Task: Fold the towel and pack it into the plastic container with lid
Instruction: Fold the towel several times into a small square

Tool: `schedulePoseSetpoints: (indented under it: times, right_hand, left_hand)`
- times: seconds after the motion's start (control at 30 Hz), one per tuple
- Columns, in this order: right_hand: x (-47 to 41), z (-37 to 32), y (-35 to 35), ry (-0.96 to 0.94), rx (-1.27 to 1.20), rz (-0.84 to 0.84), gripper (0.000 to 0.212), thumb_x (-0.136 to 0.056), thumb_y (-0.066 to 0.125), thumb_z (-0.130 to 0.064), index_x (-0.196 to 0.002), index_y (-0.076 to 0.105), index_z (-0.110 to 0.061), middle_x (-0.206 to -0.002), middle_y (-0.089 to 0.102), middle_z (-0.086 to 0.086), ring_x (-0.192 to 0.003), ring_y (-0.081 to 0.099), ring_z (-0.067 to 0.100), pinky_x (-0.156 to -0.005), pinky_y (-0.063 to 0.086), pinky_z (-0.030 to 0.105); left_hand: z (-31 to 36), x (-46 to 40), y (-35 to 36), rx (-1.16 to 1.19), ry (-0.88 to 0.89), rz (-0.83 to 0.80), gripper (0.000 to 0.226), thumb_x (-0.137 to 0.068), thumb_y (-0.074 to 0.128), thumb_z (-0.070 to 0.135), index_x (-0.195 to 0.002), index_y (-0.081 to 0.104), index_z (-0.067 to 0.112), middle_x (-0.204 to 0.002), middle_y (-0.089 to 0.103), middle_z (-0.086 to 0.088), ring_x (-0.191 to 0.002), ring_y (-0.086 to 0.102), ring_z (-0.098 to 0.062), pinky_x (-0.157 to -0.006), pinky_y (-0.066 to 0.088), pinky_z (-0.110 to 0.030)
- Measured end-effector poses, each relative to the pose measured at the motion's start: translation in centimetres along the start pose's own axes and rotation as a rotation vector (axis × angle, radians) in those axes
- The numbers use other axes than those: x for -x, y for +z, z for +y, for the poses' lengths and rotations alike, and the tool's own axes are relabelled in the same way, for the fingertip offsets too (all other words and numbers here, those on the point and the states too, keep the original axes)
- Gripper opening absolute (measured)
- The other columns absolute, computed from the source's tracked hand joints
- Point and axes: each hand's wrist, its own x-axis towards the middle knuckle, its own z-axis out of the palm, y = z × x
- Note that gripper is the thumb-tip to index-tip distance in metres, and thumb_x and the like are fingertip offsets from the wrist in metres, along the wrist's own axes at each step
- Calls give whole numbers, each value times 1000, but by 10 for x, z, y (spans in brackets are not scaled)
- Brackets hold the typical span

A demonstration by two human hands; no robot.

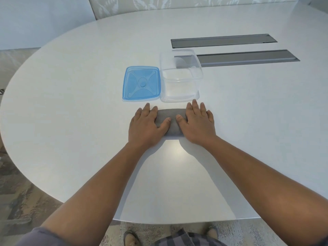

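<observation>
Both hands lay flat, left hand [144,124] and right hand [197,123] fingers spread on folded grey towel [171,121], white desk [71,103], clear container [181,80] and blue lid [142,84] just beyond, touching.

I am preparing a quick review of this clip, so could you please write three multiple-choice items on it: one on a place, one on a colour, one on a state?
1. Where does the lid lie?
A. On the container
B. Flat on the table, at the container's left side
C. Under the towel

2. What colour is the towel?
A. Grey
B. Red
C. Yellow

3. What is in the container?
A. The towel
B. The lid
C. Nothing

Answers: 1 B, it rests on the table beside the clear box. 2 A, grey cloth shows between the left hand and right hand. 3 C, its clear walls show no contents.
</observation>
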Motion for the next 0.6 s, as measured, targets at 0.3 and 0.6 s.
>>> schedulePoseSetpoints:
  times: [0.3, 0.6]
  right_hand:
    - [3, 13, 2, 48, -94, 39, 77, -101, 23, -60, -162, 15, -15, -171, 11, 12, -157, 4, 24, -125, 1, 49]
    - [5, 11, 1, 38, -70, 82, 70, -104, 24, -53, -161, 21, -12, -168, 24, 9, -155, 13, 23, -124, 8, 48]
  left_hand:
    - [-5, -1, 0, 48, -106, 13, 81, -92, 19, 70, -160, 23, 27, -171, 16, -9, -158, 7, -24, -125, -1, -50]
    - [-5, 0, -3, 62, -66, 28, 68, -100, 23, 55, -161, 22, 23, -169, 21, -12, -157, 10, -29, -125, 4, -51]
